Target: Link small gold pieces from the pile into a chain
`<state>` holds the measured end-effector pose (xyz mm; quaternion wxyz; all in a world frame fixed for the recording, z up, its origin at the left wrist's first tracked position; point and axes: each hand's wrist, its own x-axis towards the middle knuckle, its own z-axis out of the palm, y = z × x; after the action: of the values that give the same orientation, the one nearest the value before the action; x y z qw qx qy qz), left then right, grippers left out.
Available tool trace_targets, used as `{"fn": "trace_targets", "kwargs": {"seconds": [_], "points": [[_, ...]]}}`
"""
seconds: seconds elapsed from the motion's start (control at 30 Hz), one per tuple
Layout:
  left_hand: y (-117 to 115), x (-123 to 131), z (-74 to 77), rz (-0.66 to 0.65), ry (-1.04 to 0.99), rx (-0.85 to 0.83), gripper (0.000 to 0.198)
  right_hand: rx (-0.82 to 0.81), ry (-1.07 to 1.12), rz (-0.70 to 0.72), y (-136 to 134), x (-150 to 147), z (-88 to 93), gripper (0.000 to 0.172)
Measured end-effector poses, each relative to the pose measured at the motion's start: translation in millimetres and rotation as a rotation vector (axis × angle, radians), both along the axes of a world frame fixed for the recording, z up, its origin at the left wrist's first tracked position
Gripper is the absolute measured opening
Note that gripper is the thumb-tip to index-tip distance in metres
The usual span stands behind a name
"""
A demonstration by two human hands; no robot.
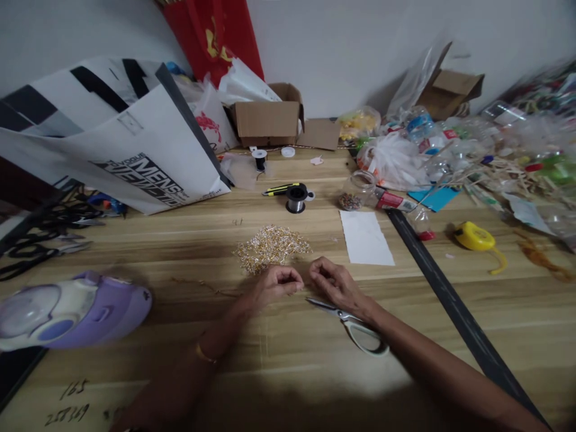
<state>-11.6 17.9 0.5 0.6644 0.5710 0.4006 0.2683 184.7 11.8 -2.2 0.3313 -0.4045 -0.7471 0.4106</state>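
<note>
Left hand: my left hand [275, 282] rests on the wooden table [180, 240], fingers curled in, fingertips pinched together — whatever small thing is between them is too small to tell.
Right hand: my right hand [330, 281] sits just beside the left, fingers bent and pinched the same way; I cannot tell what it grips.
Gold pieces: a loose, glittery heap of tiny gold beads [270, 246] lies just beyond both hands, spiky and metallic.
Scissors: a pair of scissors [351, 324] with pale handles and steel blades lies flat under my right wrist, shut.
Spool: a small dark spool [296, 198] of shiny wire stands further back, a yellow-and-black utility knife [279, 189] beside it.
Paper: a white paper sheet [365, 237] lies flat to the right of the heap.
Jar: a clear jar [355, 191] — tipped on its side — holds tiny multicoloured beads.
Tape: a round yellow tape measure [473, 237] lies well apart at right.
</note>
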Motion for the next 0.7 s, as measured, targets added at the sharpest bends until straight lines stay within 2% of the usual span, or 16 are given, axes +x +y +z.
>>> {"fn": "trace_targets", "kwargs": {"seconds": [0.17,0.27,0.33,0.43,0.57,0.7], "points": [[1,-2,-1.2,0.027,0.004,-0.015,0.027,0.103,-0.142,-0.082,3,18,33.1,0.026],[3,-3,-1.3,0.051,0.018,-0.028,0.027,0.216,-0.276,-0.12,-14,40,54.1,0.022],[3,-3,-2.1,0.059,0.024,-0.01,0.025,0.177,-0.439,-0.046,-34,54,60.9,0.017],[4,-3,-4.5,0.066,0.03,0.021,0.022,0.178,-0.71,0.118,-66,65,56.3,0.018],[2,-1,-8.0,0.088,0.031,0.03,0.02,0.249,-0.876,0.044,-93,64,36.4,0.037],[1,1,-7.7,0.115,0.063,0.057,0.02,0.206,-0.882,0.009,-95,62,22.6,0.048]]}}
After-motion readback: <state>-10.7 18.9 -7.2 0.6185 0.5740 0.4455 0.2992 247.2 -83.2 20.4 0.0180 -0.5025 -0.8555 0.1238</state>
